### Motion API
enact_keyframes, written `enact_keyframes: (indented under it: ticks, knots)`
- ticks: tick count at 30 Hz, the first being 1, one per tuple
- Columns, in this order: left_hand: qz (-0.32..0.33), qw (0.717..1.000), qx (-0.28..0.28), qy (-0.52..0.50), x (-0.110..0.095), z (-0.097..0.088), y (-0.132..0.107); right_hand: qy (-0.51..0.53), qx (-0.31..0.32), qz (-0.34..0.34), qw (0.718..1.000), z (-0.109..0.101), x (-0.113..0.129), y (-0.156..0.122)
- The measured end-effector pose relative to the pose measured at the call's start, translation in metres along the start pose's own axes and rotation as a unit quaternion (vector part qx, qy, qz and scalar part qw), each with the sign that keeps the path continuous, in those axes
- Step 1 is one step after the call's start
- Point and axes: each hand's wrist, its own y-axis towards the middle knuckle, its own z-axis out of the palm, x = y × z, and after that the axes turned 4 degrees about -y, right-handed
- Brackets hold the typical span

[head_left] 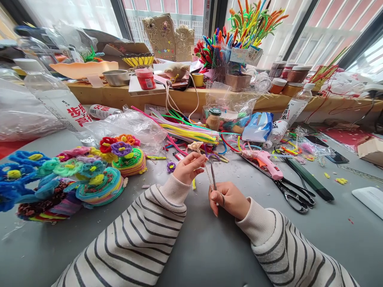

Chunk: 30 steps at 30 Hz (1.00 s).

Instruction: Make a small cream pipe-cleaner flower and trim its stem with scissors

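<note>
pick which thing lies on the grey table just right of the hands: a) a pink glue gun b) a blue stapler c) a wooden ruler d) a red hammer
A: a pink glue gun lies on the grey table to the right of the left hand and right hand, with black scissors next to it.

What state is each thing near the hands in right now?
Left hand: grip pinching a cream pipe-cleaner piece, held upright.
Right hand: grip closed on a thin metal tool, tip up.
Pink glue gun: lying flat on the table.
Black scissors: lying flat, blades closed.
</note>
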Motion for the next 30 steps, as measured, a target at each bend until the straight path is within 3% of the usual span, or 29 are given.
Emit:
enact_keyframes:
  ticks: [3,10,18,30]
  knots:
    - [-0.005,1.0,0.012,0.0,-0.0008,-0.0007,0.0002,-0.025,-0.022,-0.016,0.999,-0.0008,-0.0001,-0.0003]
    - [-0.016,1.0,0.024,0.009,0.0014,-0.001,-0.0003,-0.034,0.0,-0.022,0.999,0.0023,0.0041,0.0008]
    - [-0.003,1.0,-0.02,-0.008,-0.0015,0.001,-0.0003,0.079,-0.151,0.029,0.985,-0.0026,0.008,0.0035]
    - [0.026,0.997,-0.054,-0.051,-0.0019,-0.0034,0.0046,0.109,-0.13,0.037,0.985,-0.0026,0.0054,0.0027]
